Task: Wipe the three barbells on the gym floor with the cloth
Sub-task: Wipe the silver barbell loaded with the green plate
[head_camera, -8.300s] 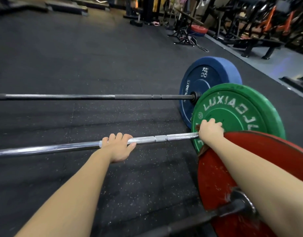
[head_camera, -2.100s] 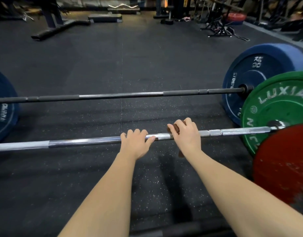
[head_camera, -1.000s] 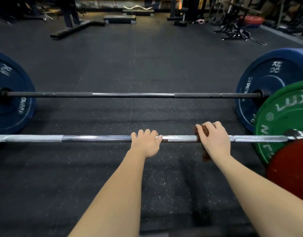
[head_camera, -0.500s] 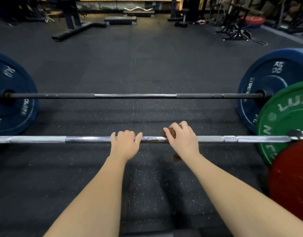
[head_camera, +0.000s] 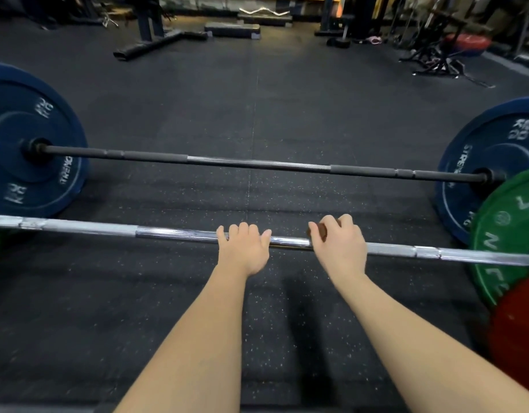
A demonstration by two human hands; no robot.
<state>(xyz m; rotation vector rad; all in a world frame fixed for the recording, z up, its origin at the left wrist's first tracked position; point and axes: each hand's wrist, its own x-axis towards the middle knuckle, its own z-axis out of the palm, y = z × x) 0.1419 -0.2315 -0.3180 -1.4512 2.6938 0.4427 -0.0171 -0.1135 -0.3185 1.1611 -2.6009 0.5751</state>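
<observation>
Left hand: bare left hand [head_camera: 244, 251] lies palm down on the shiny chrome steel barbell [head_camera: 180, 234], fingers curled over its top, thumb beside them; it grips nothing else.
Right hand: bare right hand [head_camera: 340, 248] is closed round the same bar just right of the left hand, clamped on a small reddish-brown cloth [head_camera: 318, 231] pressed against the steel.
Cloth: mostly hidden under the right fingers; only a bunched bit shows at the far side of the bar.
Chrome barbell: lies across the black speckled rubber gym floor [head_camera: 168, 293], running left to right; its right end enters a green bumper plate [head_camera: 501, 234].
Far barbell: dark black-sleeved bar [head_camera: 257, 163] lies parallel beyond the hands, well apart from them, carrying a blue plate at the left [head_camera: 30, 138] and a blue plate at the right [head_camera: 495, 138].
Near plate: red bumper plate [head_camera: 516, 338] at the lower right edge, overlapping the green one.
</observation>
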